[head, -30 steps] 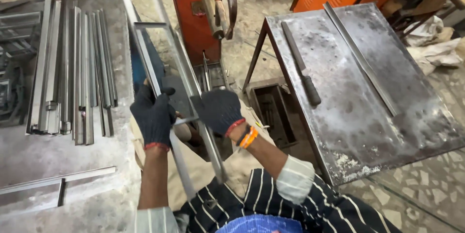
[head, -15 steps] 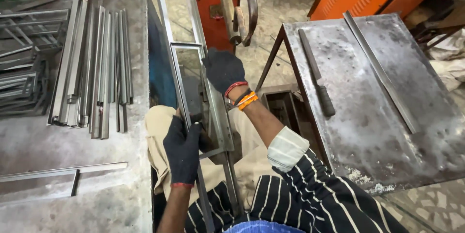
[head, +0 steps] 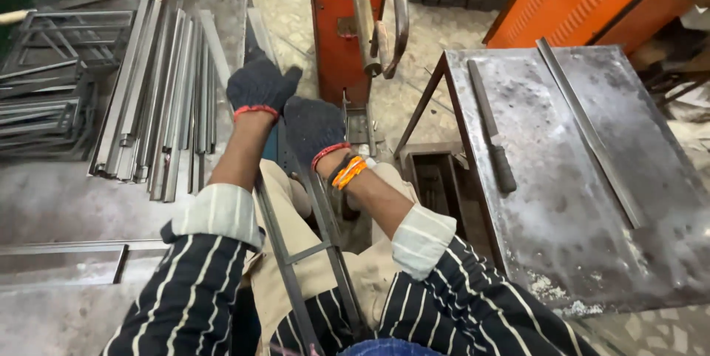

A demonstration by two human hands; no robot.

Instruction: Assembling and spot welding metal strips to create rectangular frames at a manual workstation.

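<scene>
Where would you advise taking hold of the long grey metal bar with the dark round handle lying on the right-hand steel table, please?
Probably by the dark round handle at the near end of the long grey metal bar, coming from above on the table's near left side. The bar lies flat on the right-hand steel table, apart from the thin angle strip, so fingers can close around the thicker handle freely.
</scene>
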